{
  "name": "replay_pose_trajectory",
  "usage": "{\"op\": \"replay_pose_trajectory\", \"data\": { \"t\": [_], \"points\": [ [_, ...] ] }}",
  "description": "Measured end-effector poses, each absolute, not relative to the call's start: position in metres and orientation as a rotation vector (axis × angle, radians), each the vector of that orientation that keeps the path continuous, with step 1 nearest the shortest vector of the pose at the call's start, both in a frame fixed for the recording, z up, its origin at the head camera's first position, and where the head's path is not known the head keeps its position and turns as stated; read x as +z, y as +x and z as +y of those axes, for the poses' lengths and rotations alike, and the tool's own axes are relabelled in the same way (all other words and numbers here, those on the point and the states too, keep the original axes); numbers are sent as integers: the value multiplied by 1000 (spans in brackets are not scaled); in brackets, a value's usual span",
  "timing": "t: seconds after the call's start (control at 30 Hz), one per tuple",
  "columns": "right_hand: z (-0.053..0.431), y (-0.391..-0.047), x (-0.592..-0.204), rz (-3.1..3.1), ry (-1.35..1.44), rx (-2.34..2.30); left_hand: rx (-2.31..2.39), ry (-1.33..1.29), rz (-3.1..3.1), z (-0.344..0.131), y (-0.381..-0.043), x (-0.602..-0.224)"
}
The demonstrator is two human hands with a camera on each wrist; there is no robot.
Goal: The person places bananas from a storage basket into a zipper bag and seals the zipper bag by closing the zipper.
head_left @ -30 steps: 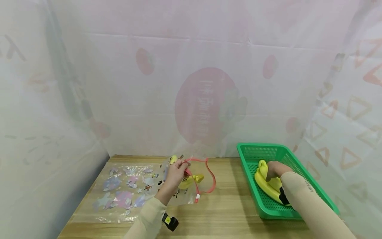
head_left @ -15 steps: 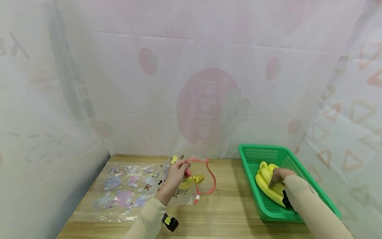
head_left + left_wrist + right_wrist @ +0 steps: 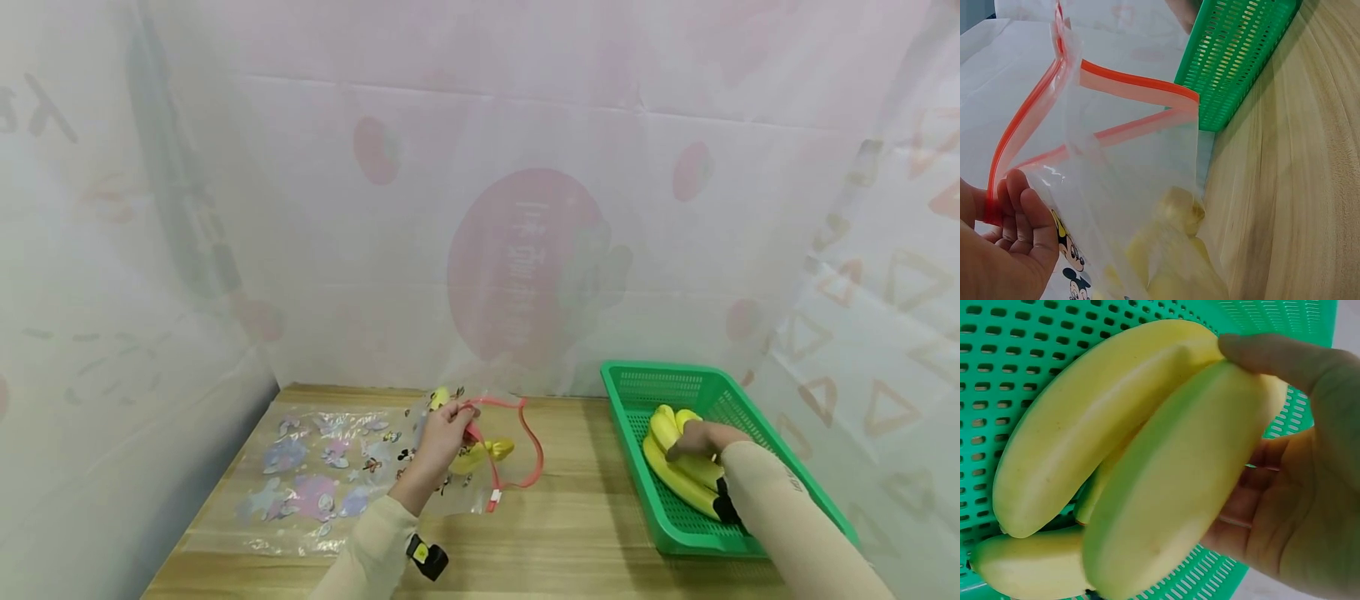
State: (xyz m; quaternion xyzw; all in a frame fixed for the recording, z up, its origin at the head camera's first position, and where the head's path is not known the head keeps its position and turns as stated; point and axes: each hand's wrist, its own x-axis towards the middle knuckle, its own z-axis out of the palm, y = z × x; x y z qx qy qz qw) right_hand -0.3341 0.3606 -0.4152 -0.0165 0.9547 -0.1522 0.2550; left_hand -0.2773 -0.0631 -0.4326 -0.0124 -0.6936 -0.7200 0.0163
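Head view, bag: The clear bag [image 3: 467, 500] lies mid-table [image 3: 573, 517] with a yellow banana-like piece [image 3: 467, 461] inside, near its mouth. Its red zip rim [image 3: 541, 457] loops toward your right, probably so the mouth faces your other hand.
Head view, left hand: Your left hand [image 3: 442, 433] pinches the rim on its left side; holding it there seems to stop the limp plastic from collapsing.
Head view, basket: The green basket [image 3: 658, 385] stands at the right of the table, within easy reach of your right arm, its walls penning in the bananas [image 3: 675, 487].
Head view, right hand: Your right hand [image 3: 705, 439] is down in the basket, gripping the bananas.
Head view, flat plastic: Clear plastic with pastel prints [image 3: 307, 467] spreads to the left; whether it belongs to another bag, you cannot tell.
Left wrist view, rim: The red strip runs between your thumb side and curled fingers. You hold just one side, which likely lets the other stand away and the mouth gape.
Left wrist view, contents: Yellow shapes show blurred through the plastic, apart from your fingers; their number is unclear.
Right wrist view, nearest banana: Your thumb lies over the upper end of the nearest banana [image 3: 1154, 487], fingers behind it and partly hidden, probably because that narrower end suits a grip. Others touch it; whether they are joined, you cannot tell.
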Motion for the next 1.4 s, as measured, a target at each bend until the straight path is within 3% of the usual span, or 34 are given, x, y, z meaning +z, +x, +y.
{"op": "replay_pose_trajectory", "data": {
  "t": [0.83,1.4],
  "points": [
    [352,-324,-382,2425,-279,-1253,-2229,-57,-2178,-63,-275,-434],
    [296,-311,-353,2147,-431,-1580,-2201,-42,-2186,-65,-277,-431]
  ]
}}
